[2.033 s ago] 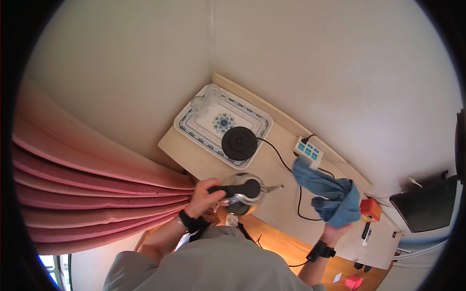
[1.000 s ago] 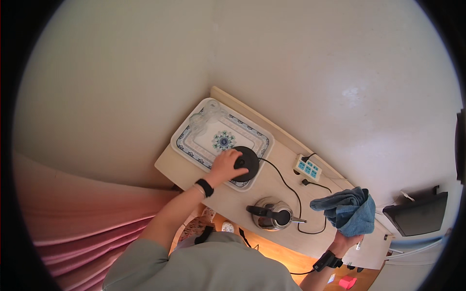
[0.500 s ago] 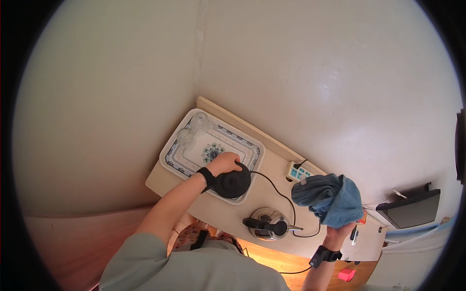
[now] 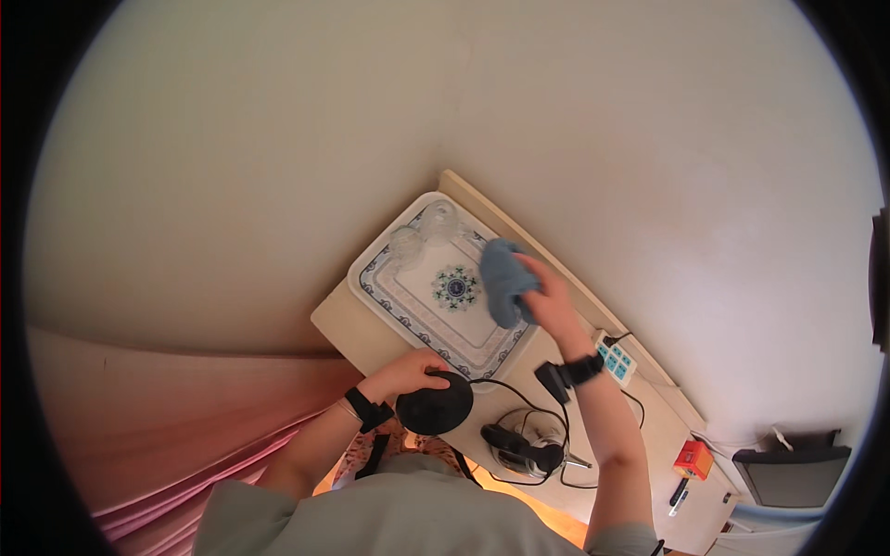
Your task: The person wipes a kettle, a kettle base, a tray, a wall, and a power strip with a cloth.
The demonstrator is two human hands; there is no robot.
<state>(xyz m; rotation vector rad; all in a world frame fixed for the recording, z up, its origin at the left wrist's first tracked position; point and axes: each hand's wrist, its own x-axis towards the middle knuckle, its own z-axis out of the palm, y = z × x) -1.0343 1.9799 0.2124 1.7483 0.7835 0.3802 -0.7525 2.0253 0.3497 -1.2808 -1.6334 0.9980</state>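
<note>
My left hand (image 4: 404,372) is closed on the rim of a round black kettle base (image 4: 434,408), holding it off the near edge of the table with its cord trailing right. In my right hand (image 4: 554,304) is a bunched blue cloth (image 4: 505,281), over the right end of a white patterned tray (image 4: 378,301); whether it touches the tray I cannot tell. Two clear glass vessels (image 4: 438,221) stand together at the tray's far left corner. Right of the base, near the table's front edge, is a shiny metal kettle (image 4: 542,428) with a black handle.
The pale wooden table (image 4: 345,322) stands against the wall, with a raised back edge. A power strip (image 4: 616,360) with blue sockets lies by that edge. Farther right are a red-orange box (image 4: 692,460) and a dark screen (image 4: 795,477). Pink fabric (image 4: 213,435) hangs at the left.
My right hand has swung left with the cloth, from beside the power strip to over the tray. The left hand has drawn the kettle base off the tray toward me. The view has shifted.
</note>
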